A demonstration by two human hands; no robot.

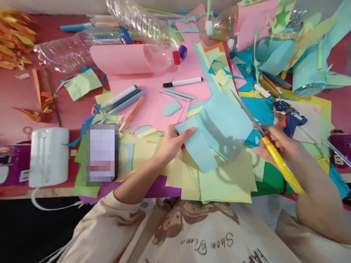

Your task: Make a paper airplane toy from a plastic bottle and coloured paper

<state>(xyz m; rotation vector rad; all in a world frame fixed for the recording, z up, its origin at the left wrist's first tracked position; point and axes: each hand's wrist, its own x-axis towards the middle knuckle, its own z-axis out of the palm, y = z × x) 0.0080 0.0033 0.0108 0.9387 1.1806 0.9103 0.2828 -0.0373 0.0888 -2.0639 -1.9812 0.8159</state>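
Note:
My left hand (172, 143) pinches a light blue paper strip (197, 146) by its upper left end, low in the middle of the table. A larger light blue sheet (225, 124) lies just to the right of it. My right hand (276, 146) is closed around scissors (270, 144) with yellow handles. Their metal blades point up and to the left over the blue sheet, not touching the strip.
Coloured paper scraps cover the red table (16, 95). Clear plastic bottles (68, 51) lie at the back, one holding a pink roll (120, 60). A black marker (182, 82), several pens (123, 100), a blue glue gun (287, 118) and a white box (49, 155) lie around.

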